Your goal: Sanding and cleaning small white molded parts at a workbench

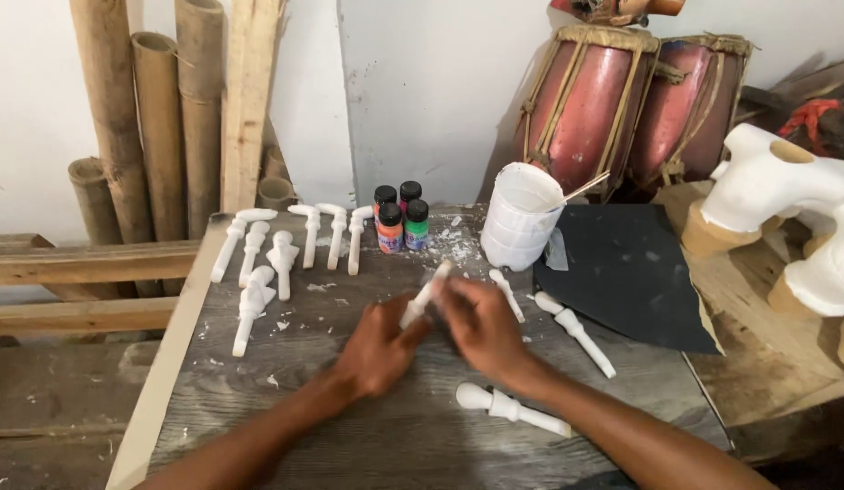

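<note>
My left hand point(378, 349) grips a slim white carved peg point(425, 295) near its lower end, and the peg points up and to the right. My right hand point(481, 327) rests against the same peg from the right side, fingers curled over it; what lies under those fingers is hidden. Both hands hover over the middle of a grey wooden table point(349, 426). Another white peg point(513, 410) lies just in front of my right wrist, and a further one point(576, 332) lies to the right of my right hand.
Several white pegs point(281, 254) lie in a row at the table's back left. Small paint bottles point(399, 218) and a white tub point(522, 218) with a stick stand at the back. A dark sheet point(626, 272) lies right. Bamboo poles, drums and white carvings point(785, 200) surround.
</note>
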